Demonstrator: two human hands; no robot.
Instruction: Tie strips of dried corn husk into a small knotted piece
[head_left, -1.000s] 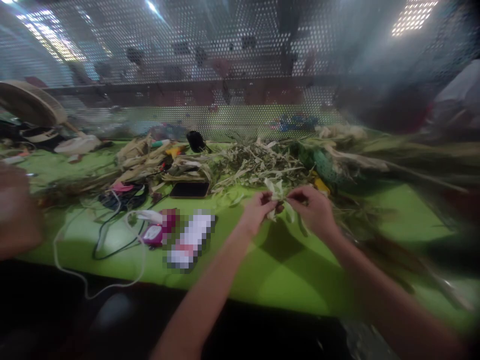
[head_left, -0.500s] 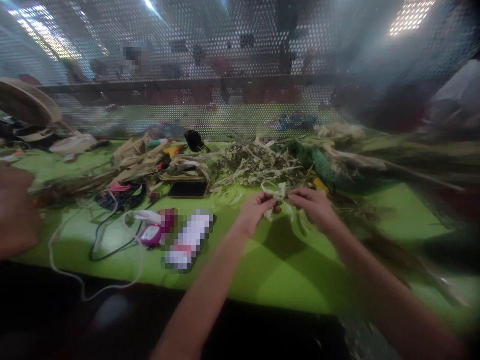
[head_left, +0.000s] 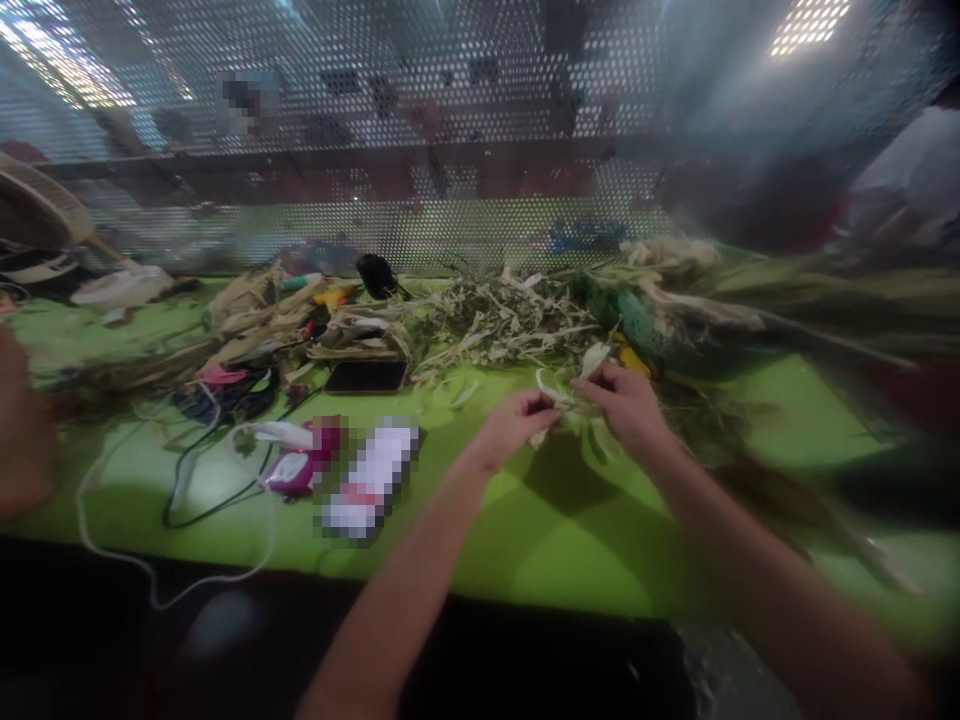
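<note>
Pale green leafy strips [head_left: 596, 357] hang between my two hands above the green table [head_left: 555, 560]. My left hand [head_left: 517, 425] pinches the lower left part of the strips, thumb against fingers. On the other side, my right hand [head_left: 621, 395] is closed on the strips, with a pale leafy end standing up past its fingertips. The fingertips of both hands are a small gap apart. Behind them lies a heap of dried plant strips [head_left: 510, 315].
A dark phone [head_left: 367, 377] and a magenta packet [head_left: 306, 458] lie left of my hands, near a white cable [head_left: 154, 570]. Bundled dry husks [head_left: 259, 310] sit further back. A green basket [head_left: 645, 325] stands at the right. Another person's arm [head_left: 22, 430] shows at the left edge.
My right hand has risen slightly, and the leafy end by it now stands higher. The fingertips have moved a little apart. The whole view has shifted slightly, with the table items further left.
</note>
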